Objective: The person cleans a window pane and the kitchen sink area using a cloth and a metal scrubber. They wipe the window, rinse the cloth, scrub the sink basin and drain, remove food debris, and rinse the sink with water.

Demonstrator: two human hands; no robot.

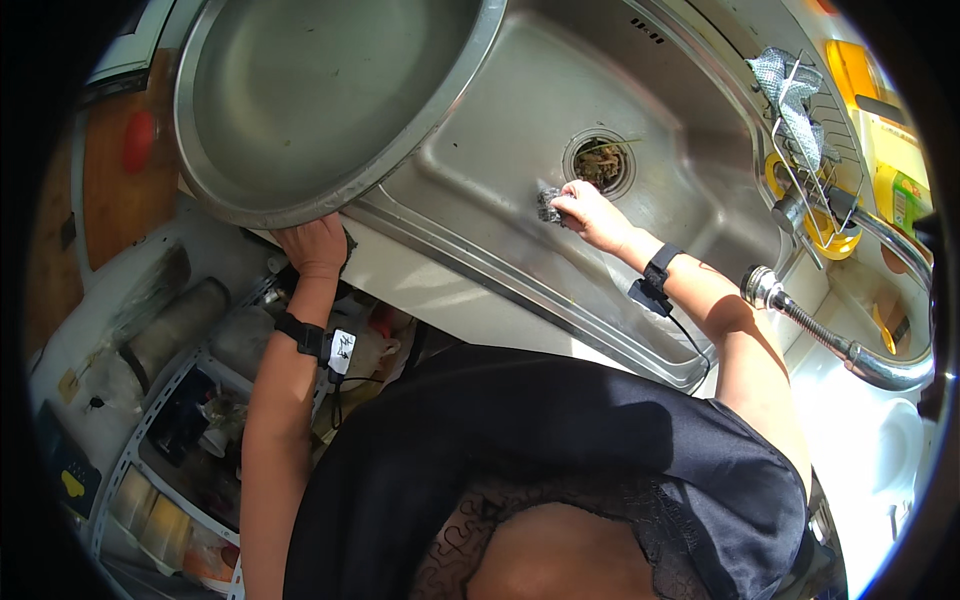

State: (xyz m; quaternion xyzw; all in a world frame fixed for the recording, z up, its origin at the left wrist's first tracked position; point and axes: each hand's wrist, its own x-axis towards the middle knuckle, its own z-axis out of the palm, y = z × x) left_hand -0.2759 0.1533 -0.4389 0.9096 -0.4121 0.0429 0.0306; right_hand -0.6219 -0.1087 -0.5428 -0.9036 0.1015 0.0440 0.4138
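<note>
A large round metal basin (330, 97) with cloudy water rests over the left part of the stainless steel sink (510, 112). My left hand (313, 247) grips the basin's near rim, its fingers partly hidden beneath it; something dark shows beside the wrist. In the sink, my right hand (589, 214) pinches a grey scouring pad (552, 207) against the sink's floor, just left of and nearer than the drain. Food scraps (600, 163) fill the drain strainer, and a thin green stalk lies across it.
On the right, a chrome faucet with a flexible spout (814, 322) arches over my right forearm. Behind it stands a wire rack (832, 127) with a patterned cloth (795, 97) and rolls of yellow tape. At lower left is a metal shelf (139, 442) holding bags and containers.
</note>
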